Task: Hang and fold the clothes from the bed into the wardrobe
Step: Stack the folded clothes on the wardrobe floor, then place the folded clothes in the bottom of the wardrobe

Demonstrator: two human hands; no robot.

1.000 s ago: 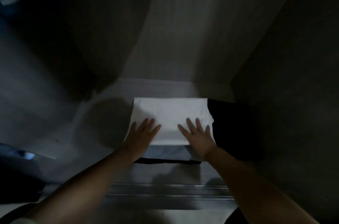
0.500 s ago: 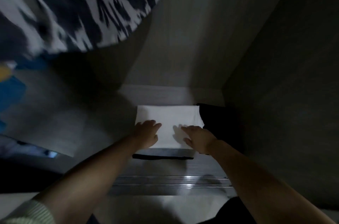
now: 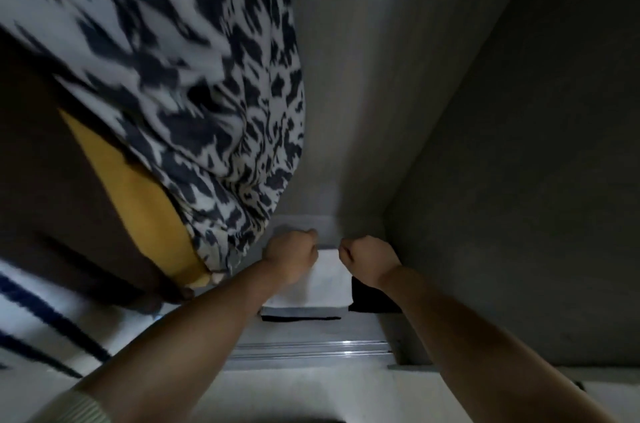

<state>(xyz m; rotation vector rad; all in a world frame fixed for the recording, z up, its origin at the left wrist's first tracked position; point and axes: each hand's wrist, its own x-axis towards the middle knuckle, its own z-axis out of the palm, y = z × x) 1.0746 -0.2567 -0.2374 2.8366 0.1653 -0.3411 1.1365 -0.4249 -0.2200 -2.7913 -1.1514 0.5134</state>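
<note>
A folded white garment (image 3: 327, 280) lies on top of a small stack on the wardrobe floor (image 3: 311, 329), with grey and black folded layers under it. A folded black garment (image 3: 367, 298) lies beside it on the right. My left hand (image 3: 292, 251) hovers over the white garment's left part with its fingers curled into a fist, holding nothing. My right hand (image 3: 367, 254) is curled the same way over the right part. Both fists partly hide the garment's far edge.
A black-and-white patterned garment (image 3: 194, 76) hangs at the upper left, with a yellow garment (image 3: 138, 200) and a dark one beside it. The wardrobe's side wall (image 3: 519, 180) rises on the right. A metal sliding-door track (image 3: 311, 348) runs along the front.
My hands have lifted from lying flat on the white garment and curled into fists. The view has pulled back and up, bringing the hanging patterned and yellow garments into sight.
</note>
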